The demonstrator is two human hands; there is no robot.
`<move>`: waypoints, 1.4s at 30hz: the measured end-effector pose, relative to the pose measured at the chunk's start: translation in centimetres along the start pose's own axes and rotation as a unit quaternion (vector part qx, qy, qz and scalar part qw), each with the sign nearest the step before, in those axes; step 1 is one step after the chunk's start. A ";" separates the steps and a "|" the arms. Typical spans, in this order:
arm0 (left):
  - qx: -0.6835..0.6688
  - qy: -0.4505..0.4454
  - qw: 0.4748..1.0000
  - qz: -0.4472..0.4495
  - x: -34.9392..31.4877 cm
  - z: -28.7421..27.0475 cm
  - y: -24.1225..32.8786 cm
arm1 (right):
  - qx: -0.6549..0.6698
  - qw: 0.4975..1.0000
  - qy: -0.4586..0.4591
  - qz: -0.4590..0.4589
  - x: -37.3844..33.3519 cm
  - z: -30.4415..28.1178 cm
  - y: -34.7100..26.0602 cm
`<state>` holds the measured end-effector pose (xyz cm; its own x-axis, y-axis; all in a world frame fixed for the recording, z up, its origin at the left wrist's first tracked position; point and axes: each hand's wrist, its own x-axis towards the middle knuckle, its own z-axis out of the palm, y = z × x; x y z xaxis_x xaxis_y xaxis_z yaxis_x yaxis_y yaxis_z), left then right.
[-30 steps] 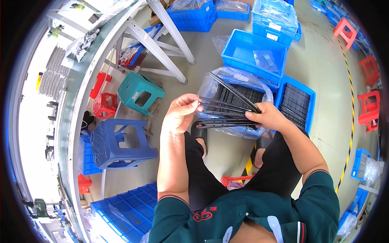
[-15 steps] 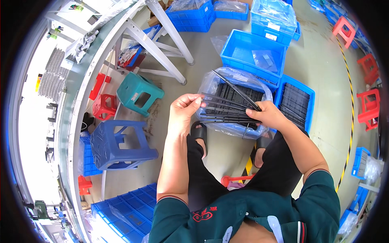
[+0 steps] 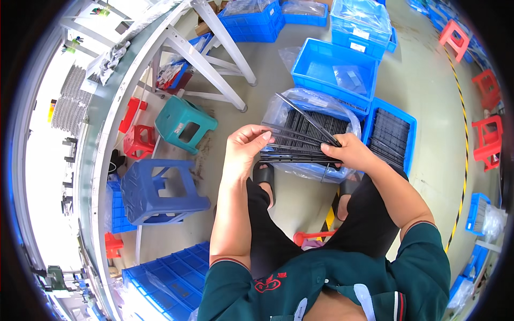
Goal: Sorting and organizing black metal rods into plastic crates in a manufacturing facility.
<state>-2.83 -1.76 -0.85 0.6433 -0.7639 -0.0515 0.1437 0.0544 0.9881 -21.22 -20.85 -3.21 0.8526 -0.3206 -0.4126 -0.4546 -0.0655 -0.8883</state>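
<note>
My right hand is closed around one end of a fanned bundle of long, thin black strips. One strip slants away from the others, up and to the left. At the bundle's other end, my left hand pinches the tips of a few strips between thumb and fingers; exactly how many is hidden. The lower strips lie close together below that pinch. Beneath the bundle is a bin lined with clear plastic, filled with rows of similar black strips.
A blue bin of black strips stands right of the lined bin. Behind are a blue crate holding a plastic bag and stacked crates. Blue and green stools stand left beside a workbench.
Both hands have shifted slightly left with the bundle. The lower strips now sit closer together, with a wider gap below the strips in my left hand's pinch.
</note>
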 end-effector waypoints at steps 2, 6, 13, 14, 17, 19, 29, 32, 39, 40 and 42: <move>0.009 -0.004 1.000 -0.008 0.0 -0.2 0.1 | -0.019 1.000 -0.013 -0.019 0.2 0.0 0.1; 0.042 0.010 0.999 -0.016 -0.4 -0.1 0.5 | -0.007 1.000 -0.024 -0.006 0.1 0.1 0.2; 0.035 0.067 0.996 0.049 0.0 -1.5 1.0 | -0.018 0.999 -0.029 -0.026 0.2 0.0 0.7; 0.042 0.048 0.996 0.058 0.0 -1.6 0.7 | -0.023 0.999 -0.032 -0.028 0.3 0.1 0.9; 0.033 0.029 0.998 0.041 -0.2 -1.5 0.9 | -0.032 0.998 -0.036 -0.033 0.4 0.1 0.8; 0.038 0.021 0.998 0.039 -0.3 -1.6 0.9 | -0.036 0.998 -0.036 -0.036 0.4 0.1 0.8; -0.121 -0.044 0.991 0.021 0.4 -2.1 -0.3 | -0.062 0.996 -0.036 -0.055 0.0 -0.4 0.6; -0.314 -0.173 0.931 -0.070 1.0 -2.9 -1.5 | -0.072 0.994 -0.052 -0.062 -0.1 -0.4 0.5; -0.201 -0.102 0.972 -0.070 0.4 -1.6 -0.4 | -0.065 0.995 -0.059 -0.043 -0.5 -0.7 0.6; -0.140 -0.039 0.988 -0.055 0.2 -1.4 -0.1 | -0.065 0.995 -0.059 -0.043 -0.3 -0.6 0.6; -0.084 -0.005 0.996 -0.003 -0.1 -0.5 -0.1 | -0.044 0.998 -0.029 -0.044 0.0 -0.4 0.5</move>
<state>-2.49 -1.34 -1.04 0.6352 -0.7704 -0.0542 0.2713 0.1569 0.9496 -21.55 -21.30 -3.62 0.9025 -0.2543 -0.3475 -0.3963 -0.1751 -0.9013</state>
